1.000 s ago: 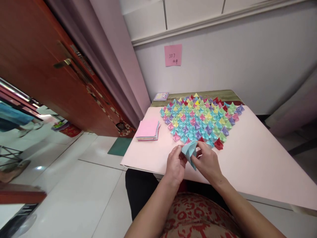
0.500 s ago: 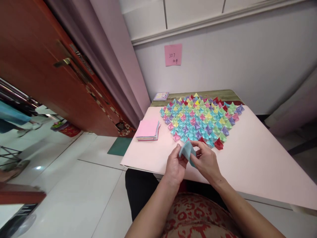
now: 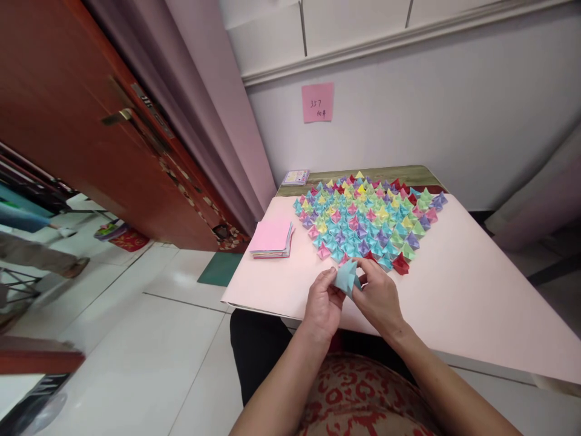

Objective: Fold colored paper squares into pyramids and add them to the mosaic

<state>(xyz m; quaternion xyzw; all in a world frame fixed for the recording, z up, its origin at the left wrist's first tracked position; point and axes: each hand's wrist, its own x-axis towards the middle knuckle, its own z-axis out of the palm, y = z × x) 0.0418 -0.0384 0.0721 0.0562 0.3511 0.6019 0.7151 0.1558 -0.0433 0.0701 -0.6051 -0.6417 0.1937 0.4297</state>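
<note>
A light blue sheet of origami paper (image 3: pixel 347 277), partly folded, is held between my two hands above the table's near edge. My left hand (image 3: pixel 324 301) pinches its left side, thumb on top. On the other side, my right hand (image 3: pixel 379 297) grips the paper with thumb and fingers; some fingertips are hidden behind it. Just beyond the hands lies a dense array of small folded paper pieces (image 3: pixel 354 224) in blue, green, pink, purple, yellow and red. To the left of the array is a stack of square paper (image 3: pixel 271 237), pink on top.
The table (image 3: pixel 472 290) has a pale pink cover and stands against a white wall. A small printed pack (image 3: pixel 296 177) rests at its back left corner. A pink note (image 3: pixel 318 102) hangs on the wall. At left are a red door (image 3: pixel 136 151) and a passing person's legs (image 3: pixel 40 254).
The blue paper has turned and its right side now shows a bent-in fold between my fingers. Both hands stay in nearly the same place. The person at left has stepped.
</note>
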